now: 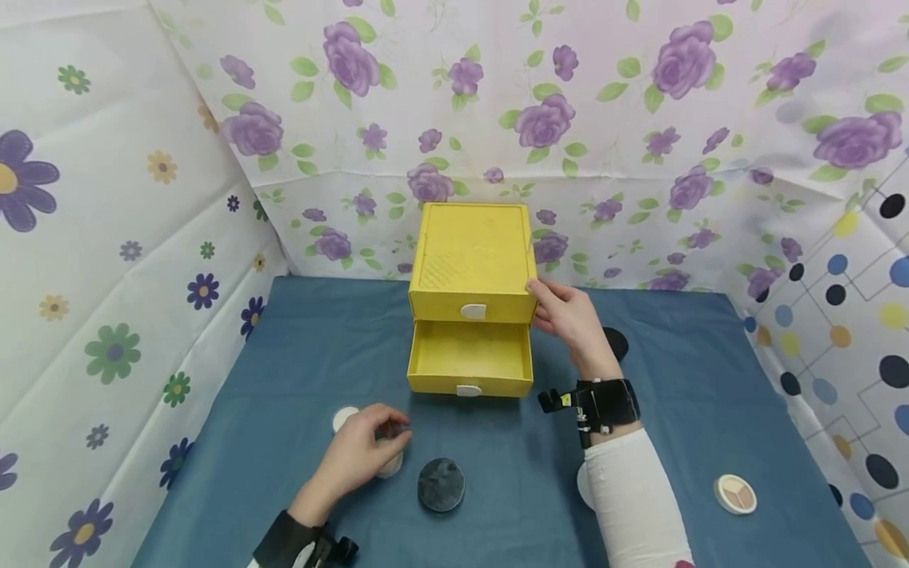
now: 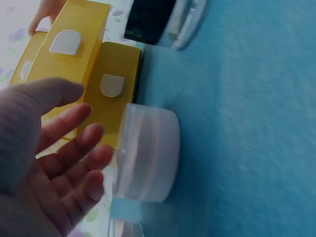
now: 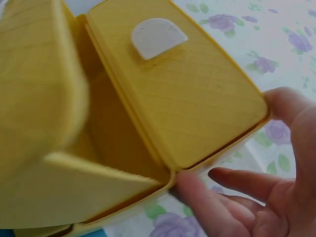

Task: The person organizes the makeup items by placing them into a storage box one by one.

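A yellow drawer box (image 1: 474,248) stands at the back of the table, its pulled-out drawer (image 1: 470,355) showing a bare inside. My right hand (image 1: 566,315) holds the box's front right corner, thumb at the top edge and fingers along the side. Low over the table, my left hand (image 1: 365,446) has loosely bent fingers beside a round, pale, clear-sided jar (image 2: 150,153). In the left wrist view the fingertips come right up to the jar's edge, with nothing between them and the thumb. A closed drawer (image 2: 112,85) sits below the pulled-out one.
A white round container (image 1: 344,416) lies left of the jar, and a dark round case (image 1: 441,485) to its right. A black round item (image 1: 615,343) and a white disc (image 1: 585,485) are partly behind my right arm. A three-pan compact (image 1: 735,495) lies far right.
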Action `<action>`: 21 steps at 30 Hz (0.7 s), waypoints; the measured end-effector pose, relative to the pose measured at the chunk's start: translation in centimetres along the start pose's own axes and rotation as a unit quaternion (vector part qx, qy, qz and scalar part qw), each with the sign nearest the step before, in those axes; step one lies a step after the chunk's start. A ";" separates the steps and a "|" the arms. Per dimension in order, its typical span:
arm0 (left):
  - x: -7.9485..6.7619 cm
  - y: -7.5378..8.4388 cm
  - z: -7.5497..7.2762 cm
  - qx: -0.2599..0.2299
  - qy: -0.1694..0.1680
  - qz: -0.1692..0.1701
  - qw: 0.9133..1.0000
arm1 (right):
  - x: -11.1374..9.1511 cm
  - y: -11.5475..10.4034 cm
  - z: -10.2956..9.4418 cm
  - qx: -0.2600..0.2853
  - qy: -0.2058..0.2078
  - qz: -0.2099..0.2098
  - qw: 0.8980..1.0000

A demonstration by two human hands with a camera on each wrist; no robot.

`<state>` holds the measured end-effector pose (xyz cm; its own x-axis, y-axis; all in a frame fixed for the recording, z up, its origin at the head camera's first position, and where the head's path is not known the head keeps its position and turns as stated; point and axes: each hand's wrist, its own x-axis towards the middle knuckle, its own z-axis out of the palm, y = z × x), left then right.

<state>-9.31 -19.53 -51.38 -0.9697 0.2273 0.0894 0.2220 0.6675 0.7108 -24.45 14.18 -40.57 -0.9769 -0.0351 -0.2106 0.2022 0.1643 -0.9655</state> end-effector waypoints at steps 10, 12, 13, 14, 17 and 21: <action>-1.4 -1.0 -0.4 0.107 -0.023 0.081 0.991 | 0.4 -1.6 0.1 -0.038 -0.022 -0.025 0.999; -1.5 -1.1 -0.5 0.111 -0.033 0.084 0.990 | 0.6 -2.0 0.0 -0.058 -0.021 -0.019 0.998; -1.5 -1.2 -0.5 0.112 -0.037 0.085 0.989 | 0.7 -2.2 0.0 -0.067 -0.024 -0.019 0.997; -1.6 -1.2 -0.6 0.114 -0.043 0.085 0.989 | 0.8 -2.3 0.0 -0.075 -0.025 -0.020 0.997; -1.6 -1.3 -0.6 0.124 -0.063 0.084 0.987 | 1.0 -2.5 0.1 -0.079 -0.029 -0.027 0.996; -1.8 -1.4 -0.5 0.139 -0.101 0.084 0.981 | 1.0 -1.9 0.2 -0.061 -0.033 -0.030 0.997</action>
<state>-7.91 -21.28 -52.19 -0.8833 0.4679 0.0281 0.4232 0.7702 0.4772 -25.80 13.60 -38.98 -0.9795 -0.1127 -0.1673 0.1305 0.2781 -0.9516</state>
